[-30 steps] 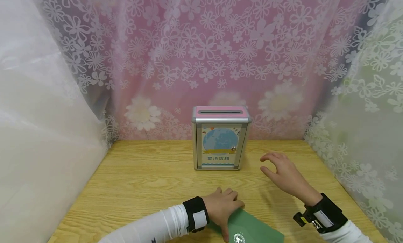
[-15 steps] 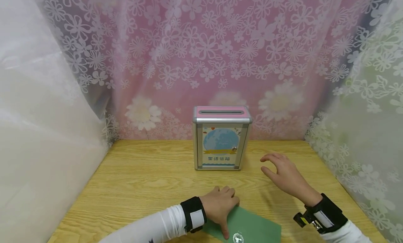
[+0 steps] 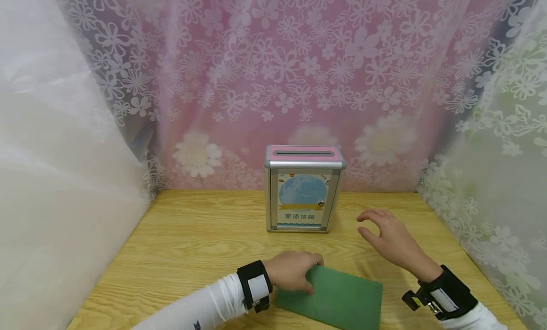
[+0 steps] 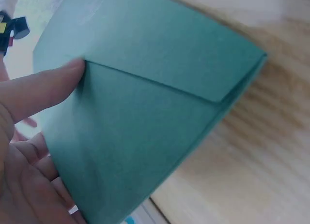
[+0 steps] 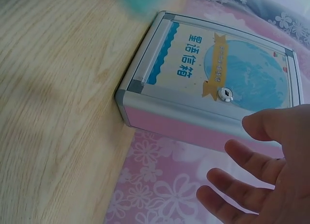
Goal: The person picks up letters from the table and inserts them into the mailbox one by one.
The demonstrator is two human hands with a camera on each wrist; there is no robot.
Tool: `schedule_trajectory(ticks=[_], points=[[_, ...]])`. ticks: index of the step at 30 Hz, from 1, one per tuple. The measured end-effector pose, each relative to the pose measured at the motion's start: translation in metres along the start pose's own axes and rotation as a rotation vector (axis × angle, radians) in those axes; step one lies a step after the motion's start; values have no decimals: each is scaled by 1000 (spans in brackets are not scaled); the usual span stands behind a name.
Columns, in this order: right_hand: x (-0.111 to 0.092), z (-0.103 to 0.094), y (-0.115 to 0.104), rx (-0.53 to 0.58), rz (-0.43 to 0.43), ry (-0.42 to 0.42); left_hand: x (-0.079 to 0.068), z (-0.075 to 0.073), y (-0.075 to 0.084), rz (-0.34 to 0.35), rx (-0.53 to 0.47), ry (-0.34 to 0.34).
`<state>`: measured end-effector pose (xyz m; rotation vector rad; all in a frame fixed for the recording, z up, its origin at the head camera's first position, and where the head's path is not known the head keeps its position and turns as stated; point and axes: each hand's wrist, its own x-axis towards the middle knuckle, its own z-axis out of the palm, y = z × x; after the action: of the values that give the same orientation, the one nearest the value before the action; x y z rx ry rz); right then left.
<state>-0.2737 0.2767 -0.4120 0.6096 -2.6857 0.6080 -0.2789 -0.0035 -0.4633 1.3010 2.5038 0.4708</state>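
Observation:
A green envelope [image 3: 342, 294] is pinched at its far left edge by my left hand [image 3: 290, 269], at the front of the table. In the left wrist view the thumb lies on the envelope's face [image 4: 135, 122], by the flap's edge, and the other fingers go behind it. My right hand [image 3: 391, 237] is off to the right with fingers loosely bent and nothing in them. Beyond both hands stands an upright letter box [image 3: 304, 197] with silver edges, a pink top with a slot [image 3: 304, 154], and a globe picture. Its round lock [image 5: 225, 94] shows in the right wrist view.
The wood-grain table [image 3: 205, 235] runs back to a pink flowered curtain [image 3: 295, 83], with the letter box close before it. A plain whitish sheet [image 3: 64, 178] hangs at the left. On the right hangs a pale flowered one [image 3: 504, 187].
The left hand has closed its thumb and fingers on the envelope and tilted it up, and the white emblem on it is out of sight now. The right hand has stayed nearly still.

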Motion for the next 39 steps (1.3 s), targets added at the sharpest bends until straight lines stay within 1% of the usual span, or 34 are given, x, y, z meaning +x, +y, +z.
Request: schedule_trajectory(ticks=[4, 7, 11, 14, 18, 21, 24, 26, 28, 32, 39], points=[[-1, -4, 2, 12, 11, 2, -4, -13, -2, -17, -20, 64], [-2, -7, 3, 32, 26, -2, -7, -24, -4, -36, -46, 136], [-4, -10, 3, 48, 38, -14, -12, -40, -5, -58, -104, 266], [-5, -10, 3, 74, 49, -28, -15, -51, -6, -76, -182, 376], [-7, -10, -2, 115, 49, -47, -18, -63, -5, -97, -317, 517], [-7, -10, -11, 162, 1, -80, -18, -69, -4, -106, -402, 601], [-5, -10, -27, 243, -68, -113, -17, -72, -2, -106, -460, 660], [-1, -11, -37, 289, -113, -109, -16, -74, 0, -101, -482, 689], [3, -12, -47, 309, -134, -80, -15, -76, 2, -91, -491, 709], [10, -16, -59, 317, -132, 11, -13, -79, 9, -53, -500, 735], [22, -21, -67, 275, -155, 208, -9, -84, 18, -8, -480, 770]])
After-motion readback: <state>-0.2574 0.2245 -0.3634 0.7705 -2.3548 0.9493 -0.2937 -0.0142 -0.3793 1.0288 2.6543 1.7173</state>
